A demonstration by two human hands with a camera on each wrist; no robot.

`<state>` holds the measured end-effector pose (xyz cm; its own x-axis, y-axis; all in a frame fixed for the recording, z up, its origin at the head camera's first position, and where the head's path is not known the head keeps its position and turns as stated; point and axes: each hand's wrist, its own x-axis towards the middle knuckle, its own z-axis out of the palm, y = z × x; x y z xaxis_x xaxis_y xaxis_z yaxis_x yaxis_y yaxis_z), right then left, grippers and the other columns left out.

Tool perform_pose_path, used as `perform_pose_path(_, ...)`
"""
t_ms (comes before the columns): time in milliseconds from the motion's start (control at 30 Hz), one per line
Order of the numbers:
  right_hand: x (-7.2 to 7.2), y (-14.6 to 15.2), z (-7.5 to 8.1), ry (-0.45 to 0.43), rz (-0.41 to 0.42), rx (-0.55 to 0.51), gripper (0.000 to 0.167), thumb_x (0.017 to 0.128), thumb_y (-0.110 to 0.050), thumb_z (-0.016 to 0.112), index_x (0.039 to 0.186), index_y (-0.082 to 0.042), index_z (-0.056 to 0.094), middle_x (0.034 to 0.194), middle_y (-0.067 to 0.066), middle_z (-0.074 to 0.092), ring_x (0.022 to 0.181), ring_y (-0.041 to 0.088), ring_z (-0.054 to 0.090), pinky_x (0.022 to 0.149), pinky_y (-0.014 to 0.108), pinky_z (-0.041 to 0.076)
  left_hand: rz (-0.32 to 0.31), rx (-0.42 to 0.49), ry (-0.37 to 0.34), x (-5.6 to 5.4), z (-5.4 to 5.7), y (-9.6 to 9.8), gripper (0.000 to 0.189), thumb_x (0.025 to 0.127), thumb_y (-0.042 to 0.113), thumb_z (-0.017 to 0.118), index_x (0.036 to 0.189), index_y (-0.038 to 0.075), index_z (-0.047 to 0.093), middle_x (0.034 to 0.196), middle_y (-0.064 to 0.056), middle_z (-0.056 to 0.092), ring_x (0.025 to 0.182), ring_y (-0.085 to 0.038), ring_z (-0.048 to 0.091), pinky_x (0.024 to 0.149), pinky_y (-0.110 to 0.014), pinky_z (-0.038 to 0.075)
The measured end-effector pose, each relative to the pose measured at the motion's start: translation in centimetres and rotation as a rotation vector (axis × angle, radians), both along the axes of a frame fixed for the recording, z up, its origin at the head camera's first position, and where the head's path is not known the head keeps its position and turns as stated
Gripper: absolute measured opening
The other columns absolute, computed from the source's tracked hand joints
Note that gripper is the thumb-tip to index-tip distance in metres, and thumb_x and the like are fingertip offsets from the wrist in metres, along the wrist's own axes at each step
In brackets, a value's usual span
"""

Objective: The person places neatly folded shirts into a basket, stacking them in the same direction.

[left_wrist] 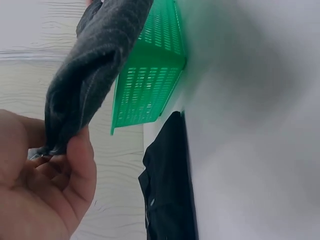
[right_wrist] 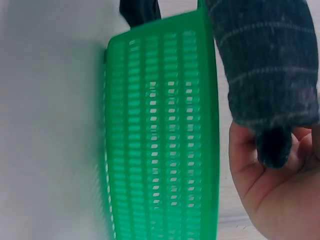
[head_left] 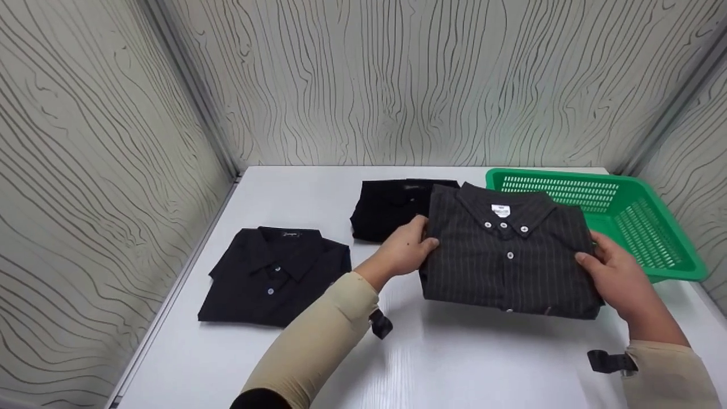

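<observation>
A folded dark pinstriped shirt (head_left: pixel 471 261), with white buttons and a white collar label, hangs above the table between both hands. My left hand (head_left: pixel 406 247) pinches its left edge, thumb on top; the left wrist view shows that edge of the shirt (left_wrist: pixel 95 70) between thumb and fingers. On the opposite side my right hand (head_left: pixel 619 275) grips the right edge, and in the right wrist view the striped cloth (right_wrist: pixel 270 65) sits between its fingers and thumb. The shirt overlaps the front left corner of a green basket (head_left: pixel 676 238) in the head view.
A folded black shirt (head_left: pixel 244 289) lies at the left of the white table (head_left: pixel 295 193). Another folded black garment (head_left: pixel 377 210) is farther back, partly covered from view by the pinstriped shirt. Patterned panels (head_left: pixel 363 85) enclose the table at the back and sides.
</observation>
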<state>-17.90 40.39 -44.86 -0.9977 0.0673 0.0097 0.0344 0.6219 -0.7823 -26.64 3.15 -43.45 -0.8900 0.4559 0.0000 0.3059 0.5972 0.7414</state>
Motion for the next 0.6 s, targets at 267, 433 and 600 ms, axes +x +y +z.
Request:
perform_pose_path(267, -0.9, 2.3, -0.2, 0.005, -0.076, 0.032, 0.061, 0.111, -0.032, 0.036, 0.160, 0.000, 0.017, 0.152, 0.034, 0.036, 0.118, 0.037, 0.051, 0.086, 0.045, 0.048, 0.011, -0.005, -0.021, -0.6, 0.3, 3.8, 0.043, 0.106, 0.027, 0.055, 0.144, 0.008, 0.045, 0.121, -0.005, 0.064, 0.100, -0.007, 0.061, 0.087, -0.027, 0.051)
perform_pose_path(433, -1.3, 3.9, 0.2, 0.018, -0.120, 0.044, 0.061, 0.111, -0.031, 0.034, 0.159, 0.002, 0.016, 0.152, 0.036, 0.032, 0.124, 0.049, 0.041, 0.088, 0.058, 0.042, 0.023, -0.033, 0.021, -1.1, 0.5, 6.3, 0.043, 0.107, 0.020, 0.051, 0.147, 0.007, 0.040, 0.126, -0.008, 0.064, 0.106, -0.008, 0.061, 0.091, -0.025, 0.049)
perform_pose_path(600, -1.6, 5.3, 0.3, 0.032, -0.167, 0.076, 0.059, 0.111, -0.029, 0.034, 0.158, 0.003, 0.017, 0.149, 0.039, 0.034, 0.119, 0.051, 0.045, 0.083, 0.055, 0.043, 0.025, -0.049, 0.058, -1.4, 0.4, 8.4, 0.043, 0.105, 0.014, 0.049, 0.147, 0.006, 0.040, 0.131, -0.007, 0.061, 0.113, -0.008, 0.058, 0.096, -0.023, 0.046)
